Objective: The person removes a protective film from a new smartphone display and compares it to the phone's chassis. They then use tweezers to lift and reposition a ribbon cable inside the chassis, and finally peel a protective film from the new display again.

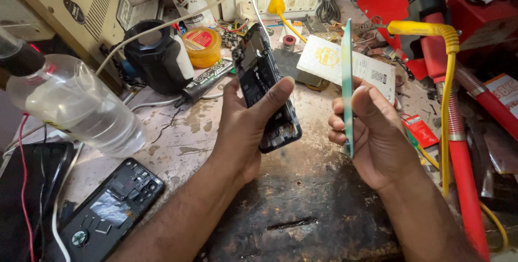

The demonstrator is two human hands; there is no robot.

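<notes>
- Opened black phone body (264,87), innards facing up, clasped in left hand (245,127); thumb (275,97) pressed across its right edge, other fingers hidden behind it; held tilted above the stained workbench (302,197)
- Thin teal back cover (347,87), seen edge-on and upright, pinched in right hand (369,132); fingers curled round its left face, thumb on the right; just apart from the phone body, not touching
- Beyond the right fingertips: white printed card (356,65); yellow cable (448,95) and red hose (458,149) to the outer side of that hand
- Beyond the left fingertips: black glue tube (208,81), yellow round tin (201,45), black cylindrical holder (156,57)
- Well left of the left wrist: clear plastic bottle (75,105) lying on its side; second opened phone (110,208) flat on the bench near the forearm
</notes>
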